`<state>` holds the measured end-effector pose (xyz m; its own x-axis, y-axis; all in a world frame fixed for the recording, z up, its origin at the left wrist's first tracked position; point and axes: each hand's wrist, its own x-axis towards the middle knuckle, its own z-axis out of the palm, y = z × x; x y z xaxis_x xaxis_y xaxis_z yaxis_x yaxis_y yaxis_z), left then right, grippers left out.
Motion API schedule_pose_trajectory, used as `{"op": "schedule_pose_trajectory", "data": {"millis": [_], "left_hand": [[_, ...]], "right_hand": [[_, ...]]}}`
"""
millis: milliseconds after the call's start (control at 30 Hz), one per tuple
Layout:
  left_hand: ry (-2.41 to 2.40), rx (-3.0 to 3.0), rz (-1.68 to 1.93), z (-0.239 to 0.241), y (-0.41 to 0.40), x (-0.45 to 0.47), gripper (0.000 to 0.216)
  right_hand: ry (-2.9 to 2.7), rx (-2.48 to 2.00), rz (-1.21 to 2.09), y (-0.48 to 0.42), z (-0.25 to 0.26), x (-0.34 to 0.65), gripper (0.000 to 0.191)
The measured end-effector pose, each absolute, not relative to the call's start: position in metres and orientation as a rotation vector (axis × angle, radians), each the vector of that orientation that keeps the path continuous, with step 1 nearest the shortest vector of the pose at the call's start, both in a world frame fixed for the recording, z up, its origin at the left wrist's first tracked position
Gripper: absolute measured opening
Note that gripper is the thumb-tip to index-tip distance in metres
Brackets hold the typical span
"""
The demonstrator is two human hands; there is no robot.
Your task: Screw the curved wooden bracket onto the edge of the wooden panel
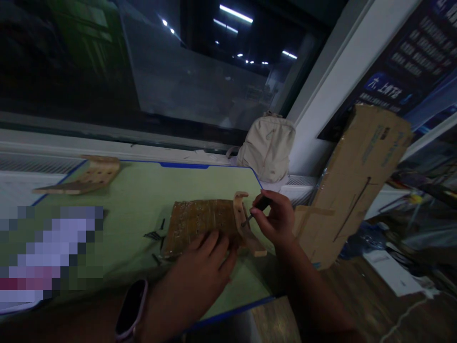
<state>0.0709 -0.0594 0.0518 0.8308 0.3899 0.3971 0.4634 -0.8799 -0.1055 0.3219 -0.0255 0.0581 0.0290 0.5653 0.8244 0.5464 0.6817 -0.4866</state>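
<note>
Wood panel, likely stiff and light, lay on the bench under your left hand, its grip spread flat at the near edge. Right of the panel, your right hand pinched a small screwdriver against the curved side rail; the panel was best held by its flat face.

Green mat (blue-edged), tan dotted wooden panel, beige backpack

Looks like an office-turned-workshop: green cutting mat by night window, cardboard box, wall poster, wooden parts.
</note>
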Motion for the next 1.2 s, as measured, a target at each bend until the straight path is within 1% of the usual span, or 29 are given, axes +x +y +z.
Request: {"op": "schedule_pose_trajectory", "data": {"millis": [67,167,233,300,400,467,567,667,733,800,867,967,1067,1200], "left_hand": [[-0.671,-2.755,-0.574,0.038,-0.065,0.058,0.048],[-0.656,-2.704,-0.617,0.019,-0.070,0.042,0.068],[-0.612,-2.676,-0.659,0.012,-0.068,0.035,0.073],[-0.557,-2.659,-0.691,0.008,-0.064,0.031,0.074],[-0.480,-2.671,-0.730,0.003,-0.056,0.029,0.075],[-0.452,-2.689,-0.742,-0.001,-0.052,0.028,0.075],[-0.419,-2.696,-0.766,-0.005,-0.050,0.027,0.073],[-0.408,-2.695,-0.790,-0.006,-0.049,0.027,0.066],[-0.423,-2.702,-0.800,-0.006,-0.049,0.028,0.064],[-0.435,-2.709,-0.809,-0.007,-0.049,0.029,0.062],[-0.432,-2.707,-0.829,-0.008,-0.049,0.030,0.060],[-0.432,-2.704,-0.843,-0.009,-0.049,0.031,0.057],[-0.461,-2.701,-0.824,-0.007,-0.049,0.032,0.056],[-0.482,-2.694,-0.831,-0.001,-0.051,0.034,0.055]], "right_hand": [[-1.632,-0.858,0.093,-0.027,0.063,0.320,0.038],[-1.613,-0.775,0.212,-0.028,0.074,0.312,0.030],[-1.575,-0.778,0.244,-0.027,0.077,0.306,0.027],[-1.520,-0.821,0.194,-0.024,0.075,0.303,0.027],[-1.448,-0.871,0.015,-0.020,0.070,0.305,0.034],[-1.461,-0.840,-0.008,-0.019,0.069,0.309,0.033],[-1.498,-0.745,0.109,-0.023,0.074,0.310,0.027],[-1.515,-0.711,0.240,-0.030,0.081,0.304,0.017],[-1.527,-0.716,0.290,-0.033,0.082,0.299,0.018],[-1.519,-0.738,0.224,-0.033,0.081,0.297,0.026],[-1.521,-0.773,0.064,-0.031,0.079,0.300,0.030],[-1.578,-0.785,-0.087,-0.031,0.080,0.309,0.024],[-1.604,-0.754,0.050,-0.036,0.085,0.310,0.027],[-1.597,-0.754,0.284,-0.041,0.089,0.299,0.017]]}}
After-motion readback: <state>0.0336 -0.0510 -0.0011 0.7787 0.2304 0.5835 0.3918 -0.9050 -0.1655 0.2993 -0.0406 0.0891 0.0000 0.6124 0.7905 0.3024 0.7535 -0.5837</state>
